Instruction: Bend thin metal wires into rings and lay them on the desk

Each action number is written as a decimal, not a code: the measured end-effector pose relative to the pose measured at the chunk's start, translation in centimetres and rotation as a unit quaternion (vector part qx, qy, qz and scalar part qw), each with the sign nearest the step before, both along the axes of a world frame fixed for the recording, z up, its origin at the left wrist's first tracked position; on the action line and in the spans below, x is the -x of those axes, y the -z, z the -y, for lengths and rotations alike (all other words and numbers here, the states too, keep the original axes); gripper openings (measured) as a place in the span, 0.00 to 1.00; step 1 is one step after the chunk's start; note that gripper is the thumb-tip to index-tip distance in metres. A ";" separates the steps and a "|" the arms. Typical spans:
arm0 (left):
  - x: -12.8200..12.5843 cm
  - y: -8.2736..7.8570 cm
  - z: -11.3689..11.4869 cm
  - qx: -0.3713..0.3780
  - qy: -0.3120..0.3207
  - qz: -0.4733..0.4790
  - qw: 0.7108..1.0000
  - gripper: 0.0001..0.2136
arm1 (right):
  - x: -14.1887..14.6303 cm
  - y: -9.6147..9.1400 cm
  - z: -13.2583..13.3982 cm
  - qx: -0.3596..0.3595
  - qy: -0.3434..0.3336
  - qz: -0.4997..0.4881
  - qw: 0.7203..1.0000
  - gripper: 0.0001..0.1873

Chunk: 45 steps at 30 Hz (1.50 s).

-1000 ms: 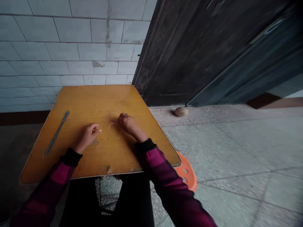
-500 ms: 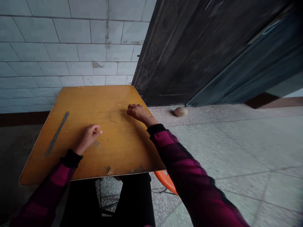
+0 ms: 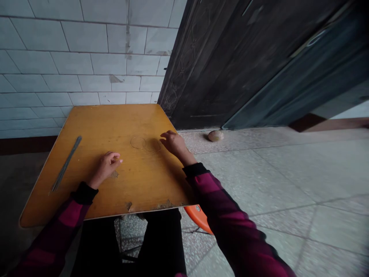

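Head view, one wooden table [image 3: 95,115] taken as landmark, its top orange-brown, with chipped patches along the near edge. Item 1: two thin wire rings [image 3: 137,142], lying flat side by side slightly right of the table's centre, faint against the wood; whether the two loops touch or overlap cannot be told. Item 2: right hand [image 3: 174,143], palm down near the table's right edge, fingers loosely apart and clamped on nothing, fingertips just beside the right-hand ring; contact with the wire cannot be told. Item 3: left hand [image 3: 106,166], resting on the table toward the near side, left of centre and apart from the rings, fingers curled in with the forefinger pointing right; whether anything is pinched inside cannot be told. Both arms wear dark red and black sleeves. Item 4: bundle of thin grey rods [image 3: 66,163], lying along the table's left side, slanted from far to near, well apart from both hands. Item 5: orange stool [image 3: 198,217], partly showing below the table's near right corner. Item 6: rounded stone [image 3: 215,135], on the speckled floor to the right of the table, at the foot of a dark door. Item 7: white tiled wall [image 3: 57,57], behind the table's far edge.
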State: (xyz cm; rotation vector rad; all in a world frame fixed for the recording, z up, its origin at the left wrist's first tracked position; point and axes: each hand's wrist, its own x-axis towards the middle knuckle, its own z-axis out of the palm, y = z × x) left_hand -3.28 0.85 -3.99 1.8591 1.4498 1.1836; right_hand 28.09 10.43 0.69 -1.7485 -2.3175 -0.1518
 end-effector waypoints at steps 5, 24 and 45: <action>0.1 0.1 0.0 0.006 -0.002 0.007 1.000 0.06 | 2.0 0.1 -3.2 0.072 0.021 0.024 0.997 0.14; -4.0 -4.0 -0.4 0.283 0.126 0.282 0.908 0.14 | 5.4 -0.4 4.2 0.082 -0.131 -0.282 0.947 0.04; -3.0 -4.4 0.7 0.218 0.109 0.257 0.935 0.09 | 7.6 1.7 7.5 0.332 -0.215 -0.553 0.733 0.22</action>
